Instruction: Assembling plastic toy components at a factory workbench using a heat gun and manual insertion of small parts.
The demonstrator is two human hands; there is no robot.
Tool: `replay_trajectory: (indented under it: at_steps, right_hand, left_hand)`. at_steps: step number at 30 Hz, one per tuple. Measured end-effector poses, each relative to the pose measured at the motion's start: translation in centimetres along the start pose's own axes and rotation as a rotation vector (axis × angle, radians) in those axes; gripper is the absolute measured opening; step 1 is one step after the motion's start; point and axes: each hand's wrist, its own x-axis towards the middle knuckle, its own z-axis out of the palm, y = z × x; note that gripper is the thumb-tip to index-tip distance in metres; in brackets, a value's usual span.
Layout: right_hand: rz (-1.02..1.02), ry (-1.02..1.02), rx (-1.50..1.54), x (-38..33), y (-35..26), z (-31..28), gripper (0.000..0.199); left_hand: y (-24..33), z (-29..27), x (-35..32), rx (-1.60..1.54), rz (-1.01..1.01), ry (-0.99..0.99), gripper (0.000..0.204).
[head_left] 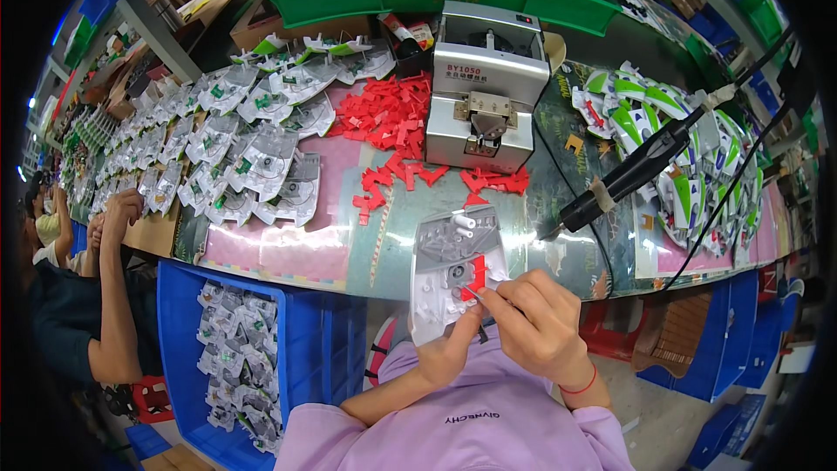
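A white and grey plastic housing half [433, 296], with posts and a round hole inside, is tilted up over the table's front edge. My left hand [449, 356] grips its lower edge, with the thumb toward the inner side. A red plastic piece [479, 274] lies inside the housing, beside the round hole. My right hand [545, 324] is closed in a pinch at the lower end of the red piece; its fingertips partly cover what they grip. Beyond the housing, loose red plastic pieces [384, 118] form a pile, some scattered closer to me.
A silver screw-feeding machine [481, 87] stands behind the housing. To its right, a black electric screwdriver [623, 173] hangs over white-green shells [671, 139]. Rows of housings [261, 161] cover the left side. A blue crate [323, 331] holds more below. A co-worker's arm [118, 288] is at far left.
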Motion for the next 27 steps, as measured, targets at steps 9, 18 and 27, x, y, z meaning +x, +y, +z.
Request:
replay_trajectory:
  at_steps: [9,18,27]
  right_hand:
    - [0.005,-0.039,0.036,0.5,-0.2,0.2,0.027]
    - [0.112,-0.122,0.024,1.0,-1.6,0.6,0.022]
    - [0.127,-0.182,0.188,1.1,-1.2,0.4,0.021]
  left_hand:
    - [-0.2,0.1,0.2,-0.085,0.02,0.028,0.019]
    - [-1.3,-2.6,1.8,0.063,0.042,-0.027,0.036]
    - [1.5,-5.2,4.1,0.207,0.005,-0.158,0.041]
